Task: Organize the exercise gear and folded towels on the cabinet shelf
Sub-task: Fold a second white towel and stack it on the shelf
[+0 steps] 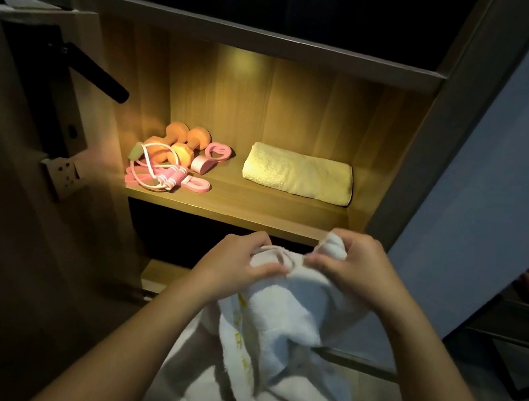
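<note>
I've got both hands low in front of the lit shelf (254,211); L hand (239,265) pinches a fold of the white towel (274,351), R hand (354,270) grips its bunched top corner; rest of it hangs crumpled btwn the forearms. On the shelf: folded yellow towel (298,176) at right; orange dumbbells (178,145), pink jump rope (155,178) & pink heart-shaped piece (211,157) heaped at left, well apart from it.
</note>
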